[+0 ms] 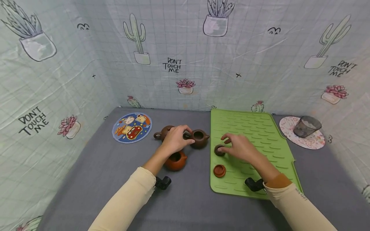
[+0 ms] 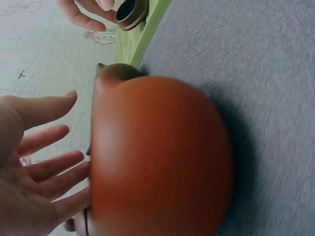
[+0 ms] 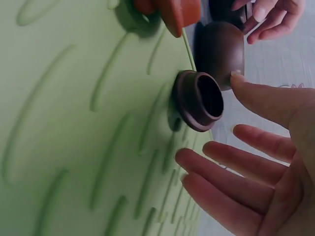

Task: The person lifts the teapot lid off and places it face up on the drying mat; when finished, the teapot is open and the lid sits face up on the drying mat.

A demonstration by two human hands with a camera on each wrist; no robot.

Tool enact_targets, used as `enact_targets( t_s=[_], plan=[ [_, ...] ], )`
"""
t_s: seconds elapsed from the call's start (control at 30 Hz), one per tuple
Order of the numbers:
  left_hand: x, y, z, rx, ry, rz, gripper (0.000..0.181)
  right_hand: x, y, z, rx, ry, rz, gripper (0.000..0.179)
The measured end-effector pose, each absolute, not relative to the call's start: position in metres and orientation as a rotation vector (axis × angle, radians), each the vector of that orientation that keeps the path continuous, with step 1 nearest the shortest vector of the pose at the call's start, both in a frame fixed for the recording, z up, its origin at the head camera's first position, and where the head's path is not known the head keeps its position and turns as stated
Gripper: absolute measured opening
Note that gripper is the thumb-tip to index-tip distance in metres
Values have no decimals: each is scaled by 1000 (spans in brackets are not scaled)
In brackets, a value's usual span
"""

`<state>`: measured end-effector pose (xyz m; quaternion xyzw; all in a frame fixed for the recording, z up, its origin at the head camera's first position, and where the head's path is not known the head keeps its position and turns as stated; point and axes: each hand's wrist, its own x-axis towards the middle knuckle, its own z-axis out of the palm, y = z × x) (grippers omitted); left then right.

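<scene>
Beige sleeves (image 1: pixel 127 197) foremost, the empty left hand (image 1: pixel 176 140) partly hides a brown teapot (image 1: pixel 166 131), the empty right hand (image 1: pixel 239 147) a dark lid (image 1: pixel 218 153).

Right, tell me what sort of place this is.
Likely a makeshift tabletop booth, perhaps for filming: printed sheeting surrounds a grey tabletop on three sides, with small teapots and a green mat laid out on it.

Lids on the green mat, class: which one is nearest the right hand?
The dark brown lid, beside the right hand; the orange lid lies farther from it.
</scene>
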<state>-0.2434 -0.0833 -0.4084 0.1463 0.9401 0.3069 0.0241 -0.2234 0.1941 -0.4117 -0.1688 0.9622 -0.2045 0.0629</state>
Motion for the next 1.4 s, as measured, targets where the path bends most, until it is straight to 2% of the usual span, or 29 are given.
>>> enact_targets(
  t_s=[0.23,0.63,0.93,1.23,1.4],
  plan=[
    [-244,-99,-397,475,2946,905,35,-232,175,-393,-538,3026,-437,42],
    [-240,-145,-377,385,3070,796,33,-247,121,-378,-775,3074,-478,40],
    [-240,-172,-375,223,3117,756,43,-258,93,-382,-998,3124,-532,38],
    [-240,-181,-388,194,3122,837,58,-264,64,-387,-1147,3067,-580,44],
    [-239,-181,-394,165,3108,857,60,-268,52,-392,-1235,3017,-571,48]
  ],
)
